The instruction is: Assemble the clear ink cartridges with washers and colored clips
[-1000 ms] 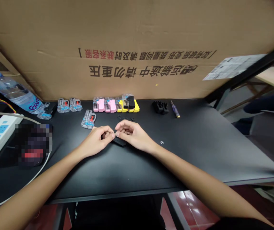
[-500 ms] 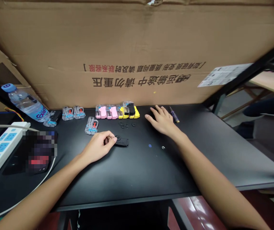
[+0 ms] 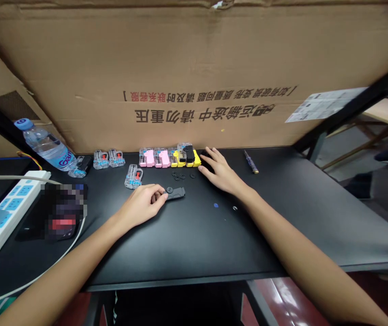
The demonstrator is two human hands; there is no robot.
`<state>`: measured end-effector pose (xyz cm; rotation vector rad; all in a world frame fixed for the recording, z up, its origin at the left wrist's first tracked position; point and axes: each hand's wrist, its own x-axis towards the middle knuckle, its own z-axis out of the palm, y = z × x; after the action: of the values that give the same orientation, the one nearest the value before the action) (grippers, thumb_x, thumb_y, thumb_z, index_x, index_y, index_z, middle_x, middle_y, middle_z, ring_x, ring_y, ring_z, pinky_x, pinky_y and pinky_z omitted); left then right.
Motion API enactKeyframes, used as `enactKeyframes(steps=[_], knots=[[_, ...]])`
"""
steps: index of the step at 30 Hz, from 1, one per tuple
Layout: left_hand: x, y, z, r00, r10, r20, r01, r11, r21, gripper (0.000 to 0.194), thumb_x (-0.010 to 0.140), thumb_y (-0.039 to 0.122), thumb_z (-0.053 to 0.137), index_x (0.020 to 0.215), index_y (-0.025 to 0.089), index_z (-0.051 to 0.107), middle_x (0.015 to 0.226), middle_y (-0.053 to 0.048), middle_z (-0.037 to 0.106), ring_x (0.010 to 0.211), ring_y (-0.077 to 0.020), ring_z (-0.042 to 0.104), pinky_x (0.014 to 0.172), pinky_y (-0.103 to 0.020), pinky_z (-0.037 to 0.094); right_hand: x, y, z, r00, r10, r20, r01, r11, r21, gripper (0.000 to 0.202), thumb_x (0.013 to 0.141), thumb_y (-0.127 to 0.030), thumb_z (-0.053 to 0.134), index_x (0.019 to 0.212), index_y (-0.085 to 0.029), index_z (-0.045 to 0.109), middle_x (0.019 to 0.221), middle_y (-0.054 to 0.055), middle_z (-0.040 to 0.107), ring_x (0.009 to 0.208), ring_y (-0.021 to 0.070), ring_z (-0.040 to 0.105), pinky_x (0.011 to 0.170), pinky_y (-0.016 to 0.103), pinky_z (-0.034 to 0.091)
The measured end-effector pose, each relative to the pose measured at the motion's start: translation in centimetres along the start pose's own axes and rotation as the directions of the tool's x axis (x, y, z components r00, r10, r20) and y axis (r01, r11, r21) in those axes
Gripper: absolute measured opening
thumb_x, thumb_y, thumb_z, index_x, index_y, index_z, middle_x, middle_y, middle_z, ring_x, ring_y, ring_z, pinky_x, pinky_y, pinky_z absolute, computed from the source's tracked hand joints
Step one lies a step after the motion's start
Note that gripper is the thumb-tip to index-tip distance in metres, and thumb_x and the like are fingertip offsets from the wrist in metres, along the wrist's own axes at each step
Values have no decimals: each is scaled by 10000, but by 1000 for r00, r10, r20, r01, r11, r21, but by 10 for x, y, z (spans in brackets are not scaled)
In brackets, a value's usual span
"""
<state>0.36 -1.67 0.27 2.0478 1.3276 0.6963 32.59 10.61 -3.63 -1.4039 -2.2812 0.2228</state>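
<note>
My left hand [image 3: 145,201] is closed, with thumb and fingertips pinching one end of a flat black plastic piece [image 3: 176,194]. A small black ring [image 3: 170,190] sits on that piece. My right hand [image 3: 222,175] reaches over the table with its fingers spread, beside the right end of a yellow-and-clear plastic device [image 3: 197,159]. A dark patch shows under its fingers; I cannot tell whether they touch anything. Between the hands and the row of devices lie several loose black rings [image 3: 179,176]. A black part [image 3: 189,153] rests on top of the yellow devices.
Pink-and-clear devices [image 3: 146,158] stand left of the yellow ones; clear ones [image 3: 133,176] lie farther left. A screwdriver [image 3: 251,163], a blue disc [image 3: 216,205] and a small C-shaped clip [image 3: 235,208] lie to the right. A bottle [image 3: 49,147], power strip [image 3: 12,213] and cable are leftward. Cardboard [image 3: 194,59] walls the back.
My right hand has moved left, away from the screwdriver and up to the yellow devices. In my left hand the black piece has tilted, its free end slightly raised. The view has shifted a little.
</note>
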Motion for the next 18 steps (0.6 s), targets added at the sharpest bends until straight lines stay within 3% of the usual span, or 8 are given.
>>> enactKeyframes(steps=[4,7,9,11,13,16,18], knots=[[-1,-1,-1,999,33,7,-33,999,26,175,1028,312,585,1065,196,711,898,-32,740,755,-177,665,712,-313,479,-1,-13,-14,989,-36,-142,34,999,-17,474,1062,-423,562,1433,-165,707,1704,171,498,1656,394,341,1320,661,349],[-2,0,-2,998,41,40,-43,997,62,141,1022,299,602,1073,209,699,923,-27,737,788,-184,676,718,-317,480,-4,-35,-30,932,-55,-357,58,998,-1,349,1044,-345,602,1301,-178,769,1535,179,669,1542,387,522,1273,642,432],[-3,1,-2,998,39,57,-44,995,87,129,1026,311,616,1058,215,695,929,-23,739,812,-189,682,730,-322,481,-8,-56,-37,896,-121,-428,158,986,50,277,1051,-312,609,1241,-212,785,1404,155,750,1418,353,637,1219,609,497],[-2,1,-1,997,46,69,-51,996,73,138,1036,331,624,1043,215,699,921,-21,743,820,-190,687,741,-321,490,-14,-77,-38,904,-239,-354,313,935,169,242,1059,-284,617,1234,-249,781,1256,110,806,1229,295,743,1114,529,585],[-2,2,-1,994,64,83,-65,998,3,172,1048,358,627,1069,209,712,921,-24,752,816,-186,691,739,-310,507,-21,-95,-33,901,-390,-189,431,857,283,246,1053,-281,647,1263,-250,771,1270,102,799,1209,273,749,1079,482,604],[-1,4,-8,988,105,109,-98,993,-63,234,1072,391,607,1142,210,738,982,-39,779,826,-182,697,743,-303,527,-28,-108,-19,865,-502,20,469,821,325,281,1057,-310,662,1314,-252,761,1361,113,766,1256,290,718,1087,517,586],[-1,6,-17,985,142,99,-145,989,32,249,1092,379,570,1123,218,757,1013,-47,788,865,-194,698,806,-330,534,-31,-110,-12,864,-498,78,445,826,346,304,1077,-346,643,1344,-249,752,1335,119,771,1239,294,716,1081,534,585]])
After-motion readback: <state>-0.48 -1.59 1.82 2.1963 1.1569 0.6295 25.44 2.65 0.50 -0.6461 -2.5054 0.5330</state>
